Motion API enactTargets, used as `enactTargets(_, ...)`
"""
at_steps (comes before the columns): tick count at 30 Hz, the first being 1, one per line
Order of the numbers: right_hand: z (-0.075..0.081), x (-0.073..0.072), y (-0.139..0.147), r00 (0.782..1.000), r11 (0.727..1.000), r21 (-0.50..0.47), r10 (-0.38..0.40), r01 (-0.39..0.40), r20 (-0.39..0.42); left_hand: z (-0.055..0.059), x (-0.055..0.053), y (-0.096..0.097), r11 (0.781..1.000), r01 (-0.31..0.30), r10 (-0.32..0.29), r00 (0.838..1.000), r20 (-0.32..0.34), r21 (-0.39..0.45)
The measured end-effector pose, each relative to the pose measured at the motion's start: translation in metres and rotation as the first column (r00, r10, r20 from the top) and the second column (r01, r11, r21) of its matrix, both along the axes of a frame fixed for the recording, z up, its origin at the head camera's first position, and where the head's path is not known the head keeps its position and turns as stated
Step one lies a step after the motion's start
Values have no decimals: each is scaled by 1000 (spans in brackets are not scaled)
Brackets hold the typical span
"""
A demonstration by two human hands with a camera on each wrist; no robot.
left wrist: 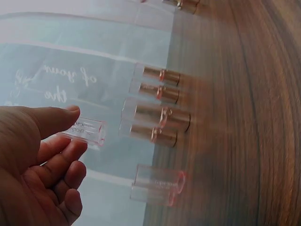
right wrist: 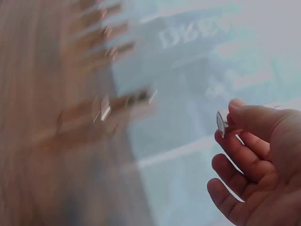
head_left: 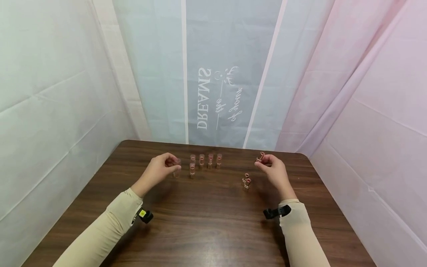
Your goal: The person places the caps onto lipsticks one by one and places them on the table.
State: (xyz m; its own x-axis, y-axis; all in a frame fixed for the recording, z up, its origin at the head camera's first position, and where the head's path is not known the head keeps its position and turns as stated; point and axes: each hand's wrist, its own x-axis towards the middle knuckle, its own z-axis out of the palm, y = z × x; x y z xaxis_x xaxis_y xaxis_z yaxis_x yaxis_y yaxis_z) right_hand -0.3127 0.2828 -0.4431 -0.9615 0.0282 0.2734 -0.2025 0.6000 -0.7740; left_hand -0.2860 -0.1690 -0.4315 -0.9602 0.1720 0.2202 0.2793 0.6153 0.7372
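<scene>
My left hand (head_left: 162,168) pinches a clear cap (left wrist: 89,131) between thumb and index finger; printed lettering shows on its side. Two more clear caps (left wrist: 160,182) stand close by on the table. Just right of that hand are several gold lipstick tubes (head_left: 210,162) under clear caps, standing upright. My right hand (head_left: 272,168) pinches a rose-gold lipstick tube (head_left: 261,157), tilted and raised toward the table's back right; fingers hide part of it. Two uncapped rose-gold lipstick tubes (head_left: 247,184) stand nearer me, left of the right hand. The right wrist view is blurred.
Everything stands on a dark wood-grain table (head_left: 207,222). A grey-blue cloth (head_left: 227,48) with white lettering hangs behind its back edge. White cloth walls (head_left: 56,92) enclose the left and right sides.
</scene>
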Motion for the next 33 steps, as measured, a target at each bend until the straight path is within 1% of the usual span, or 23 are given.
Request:
enactTargets(3,20,11,-18,1000,999,-31,20,-20,-21,1,3,6,1000,24,-24,1000,9,16)
enactTargets(6,35,23,-40,997,996,-55,67,-69,-44,0,5,12,999,37,-37,999,8,16)
enactTargets(9,43,33,-62,988,989,-67,129,-134,-82,1,7,17,999,46,-46,999,0,3)
enactTargets(11,44,40,-76,979,981,-73,174,-182,-104,1,9,21,998,57,-57,998,-6,-2)
enactTargets(14,39,48,-99,964,968,-56,235,-243,-120,4,11,27,997,76,-75,997,-13,1)
enactTargets(17,25,50,-116,950,956,-28,288,-293,-117,7,13,32,996,88,-88,996,-28,-1)
enactTargets(20,8,50,-128,941,944,-17,327,-330,-89,11,15,37,995,102,-101,994,-45,11)
enactTargets(23,-8,49,-135,938,938,-22,343,-345,-52,17,18,43,992,120,-117,991,-64,36)
enactTargets(25,-15,49,-139,938,937,-23,347,-347,-29,22,19,47,991,124,-120,990,-75,48)
enactTargets(28,-20,51,-144,938,938,-38,346,-346,5,30,21,53,989,135,-129,987,-97,60)
enactTargets(33,-21,56,-151,941,940,-87,336,-331,42,43,23,64,982,171,-159,976,-146,75)
